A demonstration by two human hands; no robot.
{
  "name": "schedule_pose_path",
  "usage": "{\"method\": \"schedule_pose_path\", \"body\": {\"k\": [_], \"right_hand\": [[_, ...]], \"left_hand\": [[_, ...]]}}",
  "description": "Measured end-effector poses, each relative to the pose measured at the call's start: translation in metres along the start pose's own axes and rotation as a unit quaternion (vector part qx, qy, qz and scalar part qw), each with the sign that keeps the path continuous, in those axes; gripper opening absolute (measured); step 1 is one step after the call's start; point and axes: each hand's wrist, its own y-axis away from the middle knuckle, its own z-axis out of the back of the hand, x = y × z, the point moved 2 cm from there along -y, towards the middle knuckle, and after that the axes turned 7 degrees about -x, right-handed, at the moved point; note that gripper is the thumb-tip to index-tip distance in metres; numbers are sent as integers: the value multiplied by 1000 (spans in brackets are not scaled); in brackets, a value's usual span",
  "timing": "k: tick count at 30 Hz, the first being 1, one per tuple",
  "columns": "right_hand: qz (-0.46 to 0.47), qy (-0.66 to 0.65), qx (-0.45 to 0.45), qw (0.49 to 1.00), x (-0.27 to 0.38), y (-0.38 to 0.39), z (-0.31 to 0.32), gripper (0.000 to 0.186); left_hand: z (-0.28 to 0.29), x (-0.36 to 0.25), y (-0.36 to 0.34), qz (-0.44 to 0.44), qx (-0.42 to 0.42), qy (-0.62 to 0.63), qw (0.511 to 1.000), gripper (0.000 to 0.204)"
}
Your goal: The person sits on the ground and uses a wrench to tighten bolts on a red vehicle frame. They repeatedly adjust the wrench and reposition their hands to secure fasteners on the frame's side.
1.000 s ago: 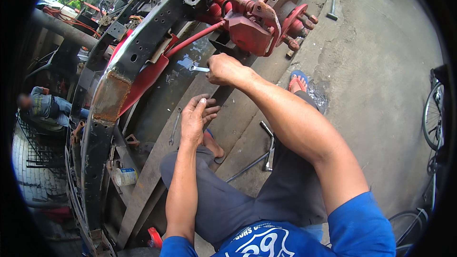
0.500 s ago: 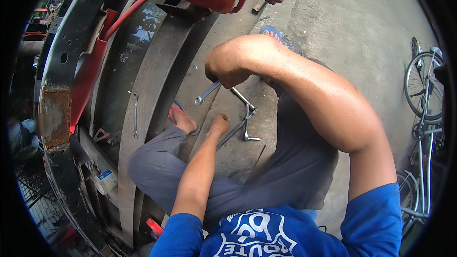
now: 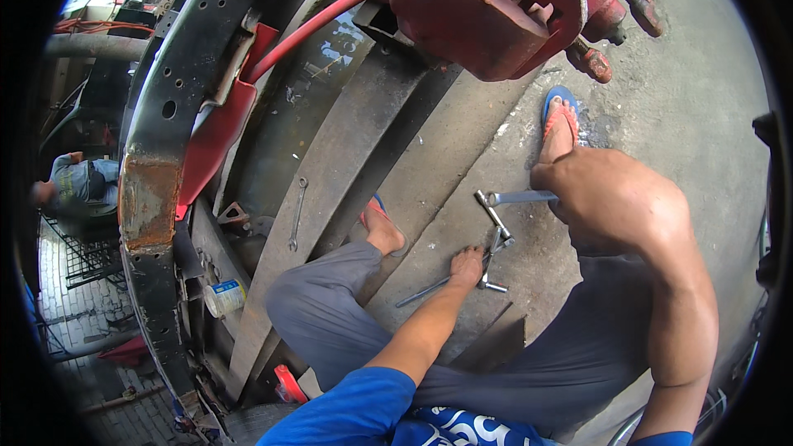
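Observation:
My right hand (image 3: pixel 607 190) is closed round a ring-ended wrench (image 3: pixel 524 196), whose shaft sticks out leftward above the floor. My left hand (image 3: pixel 467 266) reaches down between my legs with its fingers stretched out over the concrete, beside several metal tools. A socket bar (image 3: pixel 493 211) lies just beyond it, meeting an L-shaped socket handle (image 3: pixel 487 268) to its right. From under my left hand a long dark bar (image 3: pixel 423 291) runs toward the lower left. Whether my fingertips touch any of these tools I cannot tell.
A combination wrench (image 3: pixel 298 213) lies on the long steel beam (image 3: pixel 355 136) at left. Red-painted machinery (image 3: pixel 471 16) overhangs the far side. Along the left stands a black frame rail (image 3: pixel 178 74). A tin can (image 3: pixel 225 298) sits by the beam; a person (image 3: pixel 83 182) is beyond.
The view has shifted left, so things appear farther right. My right hand has moved right and nearer with the wrench, which now points left. My left hand has come to the tools, fingers extended.

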Motion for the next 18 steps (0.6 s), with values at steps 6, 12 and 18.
{"method": "schedule_pose_path", "body": {"k": [6, 12, 18], "right_hand": [[34, -144, -297, 943, -69, 95, 4, 36], [-349, -348, -519, 699, -256, 58, -195, 42], [-484, -350, -412, 688, -272, 40, -473, 40]], "left_hand": [[5, -8, -1, -46, 21, -63, 997, 31], [42, -10, 12, -51, 83, 9, 995, 46], [62, -15, 18, 35, 140, 120, 982, 40]]}}
